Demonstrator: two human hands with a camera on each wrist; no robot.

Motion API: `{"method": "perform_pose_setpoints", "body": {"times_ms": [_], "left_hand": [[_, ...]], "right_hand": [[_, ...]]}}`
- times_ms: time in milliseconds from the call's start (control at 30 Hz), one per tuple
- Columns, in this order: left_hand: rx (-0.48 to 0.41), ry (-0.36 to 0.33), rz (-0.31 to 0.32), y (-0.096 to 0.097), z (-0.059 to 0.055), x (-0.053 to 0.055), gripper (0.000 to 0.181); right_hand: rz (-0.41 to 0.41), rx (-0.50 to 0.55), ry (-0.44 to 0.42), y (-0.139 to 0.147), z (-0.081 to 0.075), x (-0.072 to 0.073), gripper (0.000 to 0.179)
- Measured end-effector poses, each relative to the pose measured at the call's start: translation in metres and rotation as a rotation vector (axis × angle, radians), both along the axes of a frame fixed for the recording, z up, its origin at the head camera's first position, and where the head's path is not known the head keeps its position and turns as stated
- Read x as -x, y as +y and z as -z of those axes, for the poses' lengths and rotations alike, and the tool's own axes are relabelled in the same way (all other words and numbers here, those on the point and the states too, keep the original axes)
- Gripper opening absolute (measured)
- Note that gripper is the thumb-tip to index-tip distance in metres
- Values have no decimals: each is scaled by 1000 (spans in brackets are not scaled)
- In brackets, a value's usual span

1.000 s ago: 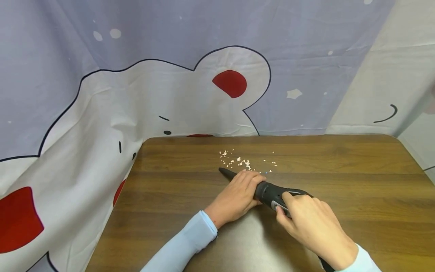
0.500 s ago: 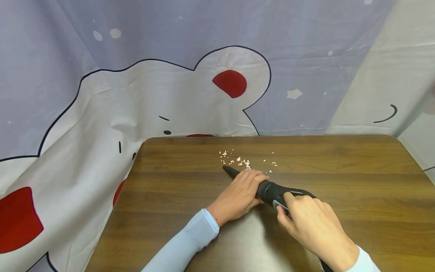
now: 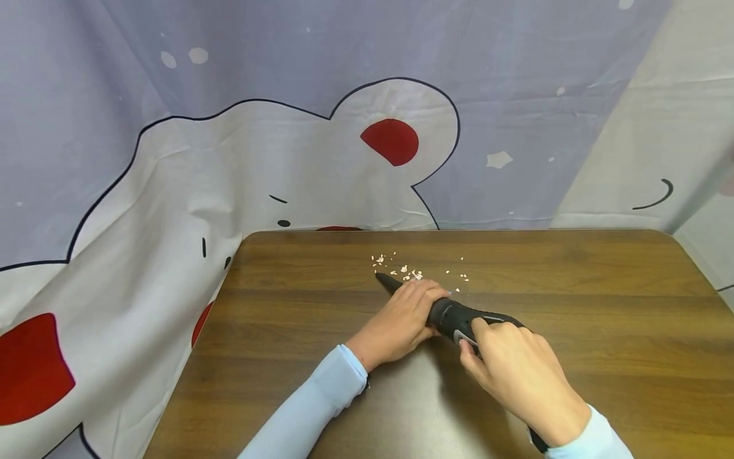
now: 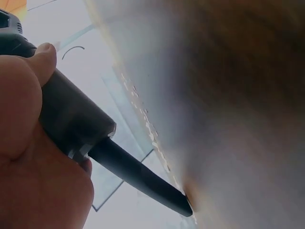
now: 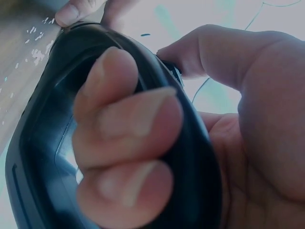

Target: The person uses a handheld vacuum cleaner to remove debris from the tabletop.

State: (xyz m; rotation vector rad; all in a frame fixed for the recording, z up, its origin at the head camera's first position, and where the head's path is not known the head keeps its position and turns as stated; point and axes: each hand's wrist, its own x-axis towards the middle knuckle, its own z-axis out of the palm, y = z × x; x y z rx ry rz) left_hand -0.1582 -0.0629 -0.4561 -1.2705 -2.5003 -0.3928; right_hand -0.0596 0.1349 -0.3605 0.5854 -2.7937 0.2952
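Observation:
A black handheld vacuum cleaner (image 3: 455, 320) with a narrow crevice nozzle (image 4: 143, 177) lies slantwise over the table in the head view. My right hand (image 3: 518, 376) grips its handle; in the right wrist view the fingers (image 5: 128, 119) curl through the loop, and the thumb lies along the other side. My left hand (image 3: 398, 325) wraps the front of the body, hiding where the nozzle joins in the head view. At the tabletop, the nozzle tip (image 3: 381, 276) is beside scattered white crumbs (image 3: 404, 270). Other crumbs (image 3: 463, 276) lie farther right.
The wooden table (image 3: 275, 306) has its far edge against a curtain (image 3: 287, 159) printed with a white cartoon figure. The curtain also hangs along the table's left side. A light panel of cloth (image 3: 705, 229) borders the right side.
Both hands have moved the vacuum cleaner slightly; its nozzle tip shifted right, then away toward the far edge. Several crumbs near the tip no longer show.

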Motion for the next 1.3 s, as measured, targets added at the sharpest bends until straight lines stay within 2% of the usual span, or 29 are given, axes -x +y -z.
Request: {"method": "perform_pose_setpoints", "body": {"times_ms": [233,800,1067,1300], "left_hand": [[-18,-7,5,-3,1,8,68],[16,-52,-38,-12,0,27,67],[-9,-53,-12,-10,0,31,66],[-29,-74,31,-1,-1,31,65]], "right_hand": [[-4,4,4,-3,1,7,26],[-8,22,-4,-12,4,27,26],[8,11,-9,-12,2,28,27],[42,0,5,-10,-2,22,29]]}}
